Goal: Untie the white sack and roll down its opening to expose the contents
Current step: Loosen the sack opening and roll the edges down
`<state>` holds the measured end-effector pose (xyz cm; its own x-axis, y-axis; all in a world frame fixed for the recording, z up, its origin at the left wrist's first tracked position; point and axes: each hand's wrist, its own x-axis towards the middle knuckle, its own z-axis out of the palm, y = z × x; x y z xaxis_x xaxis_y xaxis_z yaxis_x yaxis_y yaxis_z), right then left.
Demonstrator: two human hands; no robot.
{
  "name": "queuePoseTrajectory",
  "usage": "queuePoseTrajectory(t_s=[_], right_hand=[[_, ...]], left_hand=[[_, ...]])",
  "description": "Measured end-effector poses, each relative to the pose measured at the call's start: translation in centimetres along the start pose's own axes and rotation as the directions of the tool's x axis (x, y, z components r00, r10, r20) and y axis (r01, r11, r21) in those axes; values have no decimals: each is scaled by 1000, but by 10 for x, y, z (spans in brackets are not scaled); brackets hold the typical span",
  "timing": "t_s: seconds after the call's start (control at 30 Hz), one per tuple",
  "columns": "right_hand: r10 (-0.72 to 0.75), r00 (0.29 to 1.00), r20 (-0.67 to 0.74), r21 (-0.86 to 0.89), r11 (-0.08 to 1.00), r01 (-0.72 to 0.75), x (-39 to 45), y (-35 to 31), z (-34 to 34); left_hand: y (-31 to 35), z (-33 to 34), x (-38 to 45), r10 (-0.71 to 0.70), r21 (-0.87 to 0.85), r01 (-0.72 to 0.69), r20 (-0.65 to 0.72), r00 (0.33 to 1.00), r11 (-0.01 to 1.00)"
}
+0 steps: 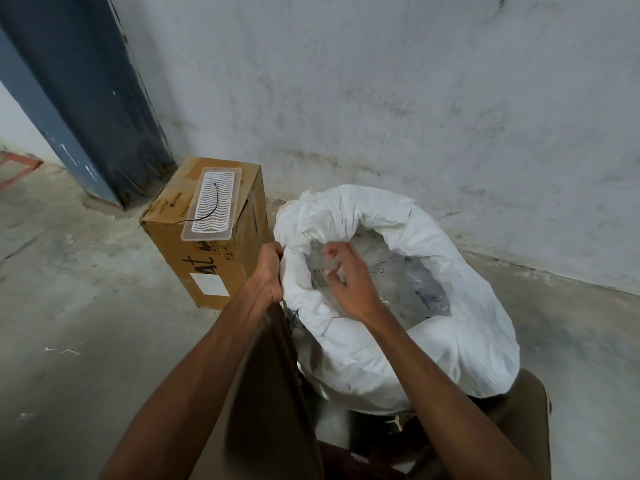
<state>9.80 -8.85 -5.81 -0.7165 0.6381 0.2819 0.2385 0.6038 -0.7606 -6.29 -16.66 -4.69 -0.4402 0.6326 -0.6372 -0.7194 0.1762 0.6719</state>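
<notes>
The white sack (398, 341) is standing on the concrete floor (86, 306) near the foot of the grey wall (381, 98), between the person's knees. Its mouth is lying open, and its edge is sitting rolled down into a thick collar all the way round the opening. Clear plastic packets (408, 282) with dark print are showing inside.

The left hand (270, 271) is gripping the outer left edge of the rolled collar, with fingers closed on the fabric. The right hand (346, 282) is reaching over the near rim into the opening, fingers spread and curled loosely over the packets; whether they are pinching anything cannot be determined.

A cardboard box (214, 244) is standing just beside the sack on its left, with its right edge close to the collar and the left hand. A translucent tray (213, 206) with a wavy white insert is lying on top of the box, its near end overhanging the box's front edge.

A dark blue door frame (86, 98) is running down to the floor behind the box. Open floor is lying to the left of the box and to the right of the sack, up to the wall base. The far edge of the collar is sitting near the wall but apart from it.
</notes>
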Motion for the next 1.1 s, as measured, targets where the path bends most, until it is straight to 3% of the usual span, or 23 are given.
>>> queuePoseTrajectory(t_s=[0.07,0.13,0.27,0.37,0.43,0.5,0.6,0.67,0.77,0.83,0.93,1.0,1.1], right_hand=[[-162,986,29,-466,871,157,19,-3,2],[-177,962,208,-684,677,272,43,-9,6],[-142,888,437,-714,546,439,89,-14,16],[-119,865,487,-698,542,468,108,-13,17],[-94,876,474,-695,571,437,112,-12,14],[-92,890,446,-679,613,404,115,-12,10],[-104,870,481,-673,592,443,120,-25,10],[-30,855,517,-697,566,441,125,-36,12],[81,840,536,-725,554,409,135,-40,8],[91,832,548,-730,538,422,137,-34,1],[-35,804,593,-707,455,542,130,-25,-7],[-180,792,583,-676,434,596,125,-19,-12],[-247,798,550,-671,439,598,124,-14,-10]], left_hand=[[4,2,-2,1,112,-8,59,998,994],[9,4,-2,19,210,-43,112,993,977],[19,-1,-5,27,377,-70,118,993,924],[30,-16,-8,19,419,-74,135,991,905],[37,-26,-12,93,481,-149,138,986,864],[41,-29,-18,256,643,-314,186,949,699],[30,-19,-20,421,871,-411,276,864,271],[23,-6,-18,470,888,-415,285,835,198],[26,5,-14,503,902,-347,182,845,257],[30,10,-11,415,870,-316,145,898,380],[32,7,-5,227,737,-209,78,971,642],[35,0,1,77,532,-92,49,996,842],[36,-8,4,-101,381,28,173,980,924]])
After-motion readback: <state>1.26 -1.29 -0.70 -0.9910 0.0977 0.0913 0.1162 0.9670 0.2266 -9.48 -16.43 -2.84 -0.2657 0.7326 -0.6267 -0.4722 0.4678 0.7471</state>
